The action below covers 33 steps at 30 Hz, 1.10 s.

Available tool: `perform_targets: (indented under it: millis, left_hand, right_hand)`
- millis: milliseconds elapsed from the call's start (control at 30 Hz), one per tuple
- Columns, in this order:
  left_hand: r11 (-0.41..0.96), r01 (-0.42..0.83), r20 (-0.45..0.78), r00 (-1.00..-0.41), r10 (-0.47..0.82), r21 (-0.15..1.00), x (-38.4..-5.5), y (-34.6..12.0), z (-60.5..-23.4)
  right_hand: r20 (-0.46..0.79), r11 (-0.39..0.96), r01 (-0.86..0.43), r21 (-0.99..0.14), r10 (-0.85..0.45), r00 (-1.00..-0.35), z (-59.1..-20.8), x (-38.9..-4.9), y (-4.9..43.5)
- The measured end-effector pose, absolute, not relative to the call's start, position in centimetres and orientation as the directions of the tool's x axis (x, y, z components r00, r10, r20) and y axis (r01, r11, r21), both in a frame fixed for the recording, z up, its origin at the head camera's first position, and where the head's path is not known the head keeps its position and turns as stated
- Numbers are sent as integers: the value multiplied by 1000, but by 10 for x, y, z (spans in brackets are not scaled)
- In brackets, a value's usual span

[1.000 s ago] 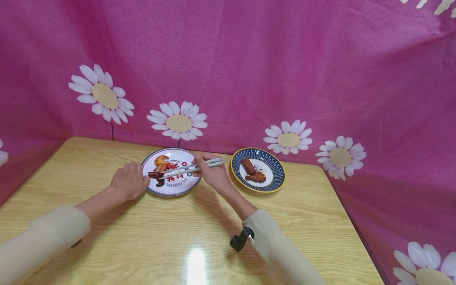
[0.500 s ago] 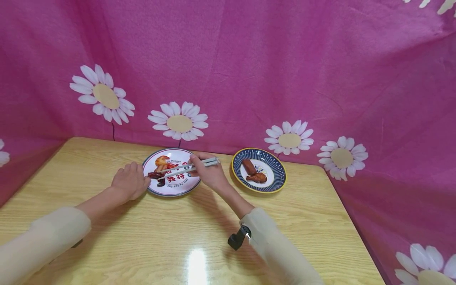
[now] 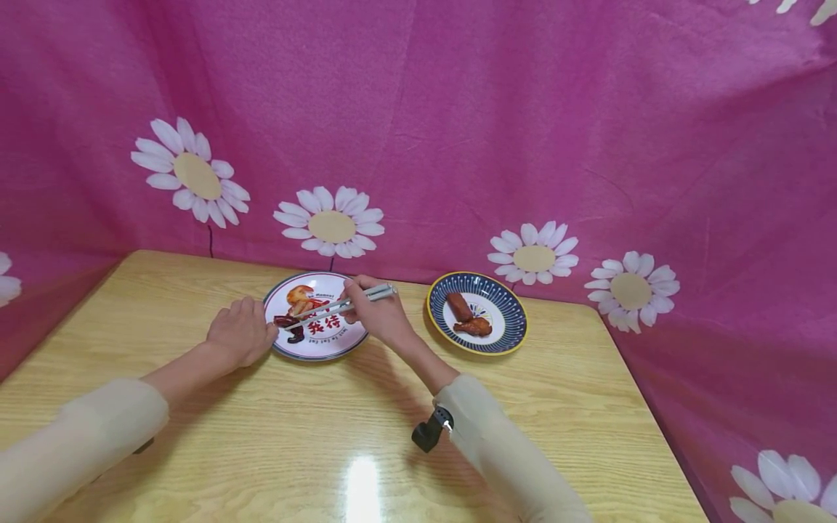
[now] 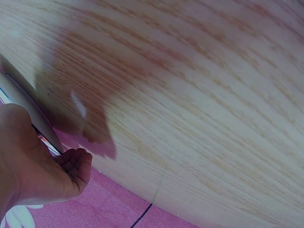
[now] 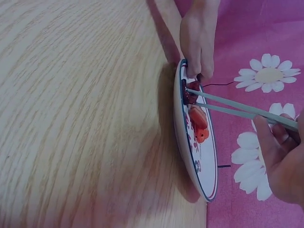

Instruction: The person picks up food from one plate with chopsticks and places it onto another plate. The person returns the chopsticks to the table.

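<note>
My left hand (image 3: 242, 332) grips the left rim of a round white plate (image 3: 349, 335) with red characters and a dark blue edge. My right hand (image 3: 379, 310) holds a pair of pale chopsticks (image 3: 373, 294) that slant down over this plate. Their tips are at a glossy dark red piece of food (image 3: 294, 334) near the left rim, close to my left fingers. Whether the tips pinch it is hard to tell. Behind it on the plate lie an orange-brown piece (image 3: 299, 294) and, in the right wrist view, a reddish sausage-like piece (image 5: 197, 116).
To the right stands a blue-patterned plate (image 3: 510, 323) with a yellow rim. It bears a chicken drumstick (image 3: 474, 327) and a brown block-shaped piece (image 3: 459, 306). Both plates are near the back edge of the wooden table (image 3: 294, 443), before a pink flowered curtain (image 3: 431, 145).
My right hand has shifted a little to the left with the chopsticks, and their tips reach slightly further over the dark red piece. My left hand stays at the rim.
</note>
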<state>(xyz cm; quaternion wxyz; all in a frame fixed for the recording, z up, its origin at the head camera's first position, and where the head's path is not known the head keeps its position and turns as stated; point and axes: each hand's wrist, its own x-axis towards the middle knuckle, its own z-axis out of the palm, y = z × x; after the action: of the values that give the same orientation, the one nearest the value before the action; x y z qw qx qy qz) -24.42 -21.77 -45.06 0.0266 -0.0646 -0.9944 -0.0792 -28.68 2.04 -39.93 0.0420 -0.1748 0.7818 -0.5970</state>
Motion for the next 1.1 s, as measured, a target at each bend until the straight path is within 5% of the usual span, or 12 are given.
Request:
perform_targets:
  millis: [500, 1100]
  left_hand:
    - [981, 140, 76, -989, 131, 132, -247, -219, -455]
    - [982, 132, 50, -991, 127, 136, -245, -219, -453]
  right_hand:
    - [209, 37, -227, -973, -263, -942, -406, -285, 25]
    - [209, -22, -208, -978, -182, -961, -403, -284, 42]
